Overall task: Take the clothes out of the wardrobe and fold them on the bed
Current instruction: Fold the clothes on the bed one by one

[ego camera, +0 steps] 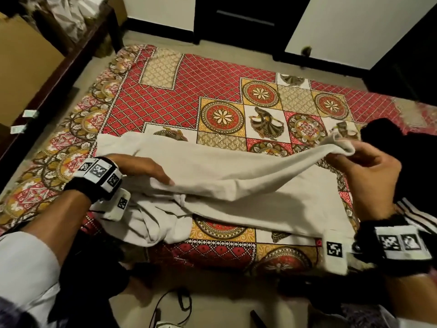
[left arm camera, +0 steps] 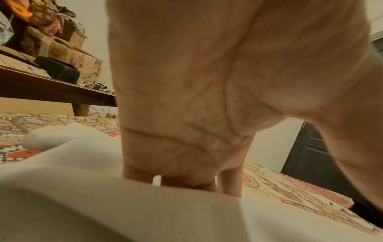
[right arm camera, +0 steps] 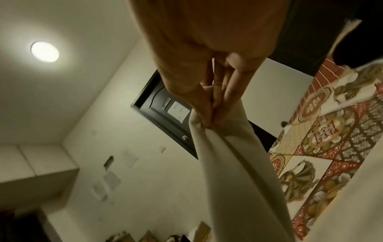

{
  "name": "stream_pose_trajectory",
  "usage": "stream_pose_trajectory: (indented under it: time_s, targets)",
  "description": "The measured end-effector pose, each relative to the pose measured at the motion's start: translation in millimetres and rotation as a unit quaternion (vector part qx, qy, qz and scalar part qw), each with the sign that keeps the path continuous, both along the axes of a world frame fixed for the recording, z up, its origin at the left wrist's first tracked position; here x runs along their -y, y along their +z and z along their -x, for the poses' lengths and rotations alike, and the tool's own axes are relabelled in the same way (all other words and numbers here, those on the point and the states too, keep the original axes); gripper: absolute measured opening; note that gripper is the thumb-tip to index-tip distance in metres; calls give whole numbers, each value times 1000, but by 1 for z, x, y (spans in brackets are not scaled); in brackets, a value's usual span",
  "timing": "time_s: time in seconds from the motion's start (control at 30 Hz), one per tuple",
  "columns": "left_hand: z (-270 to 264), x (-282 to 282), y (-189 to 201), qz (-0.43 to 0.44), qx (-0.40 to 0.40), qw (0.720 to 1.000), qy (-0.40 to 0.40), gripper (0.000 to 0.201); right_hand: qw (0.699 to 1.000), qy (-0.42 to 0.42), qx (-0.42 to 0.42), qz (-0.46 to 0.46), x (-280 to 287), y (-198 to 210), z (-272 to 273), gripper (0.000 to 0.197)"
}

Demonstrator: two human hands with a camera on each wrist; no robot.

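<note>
Across lower centre of frame, on bed [ego camera: 170,95]: cream garment [ego camera: 236,183], soft, limp, light. Right hand [ego camera: 369,171] pinching raised end; left hand [ego camera: 146,170] flat, fingers straight, pressing fold. Best gripped at hem corners.

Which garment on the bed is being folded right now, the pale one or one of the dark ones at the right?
The cream garment: the right hand pinches its lifted end, the left hand presses it flat. The black garment and the striped one lie untouched.
</note>
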State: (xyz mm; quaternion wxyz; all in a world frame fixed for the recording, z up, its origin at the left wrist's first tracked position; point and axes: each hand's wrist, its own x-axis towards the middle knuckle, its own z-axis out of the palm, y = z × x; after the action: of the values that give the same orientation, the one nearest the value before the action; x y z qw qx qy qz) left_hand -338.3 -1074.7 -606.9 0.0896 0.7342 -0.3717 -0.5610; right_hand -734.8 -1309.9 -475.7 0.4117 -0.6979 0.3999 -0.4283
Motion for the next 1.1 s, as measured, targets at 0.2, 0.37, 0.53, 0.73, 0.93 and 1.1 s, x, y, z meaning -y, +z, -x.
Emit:
stream_pose_trajectory:
  time_s: [0.2, 0.37, 0.53, 0.73, 0.93, 1.1]
  targets:
    - [-15, -6, -11, 29, 84, 992, -93, 44, 998, -10, -50, 34, 22, -3, 9, 21]
    - [-18, -6, -4, 67, 58, 996, -32, 40, 990, -12, 26, -138, 34, -1, 4, 18]
    - [-12, -1, -11, 168, 76, 982, 32, 39, 963, -23, -27, -268, 47, -16, -8, 20]
    - [-18, -1, -32, 120, 240, 963, 7, 20, 967, -86, -52, -233, 60, -33, -9, 16]
    - [29, 7, -6, 320, 360, 874, -68, 38, 967, -68, -88, -231, 60, -57, -2, 10]
    - [102, 28, -7, 263, 375, 876, -149, 40, 968, -14, -55, -244, 60, -58, -2, 19]
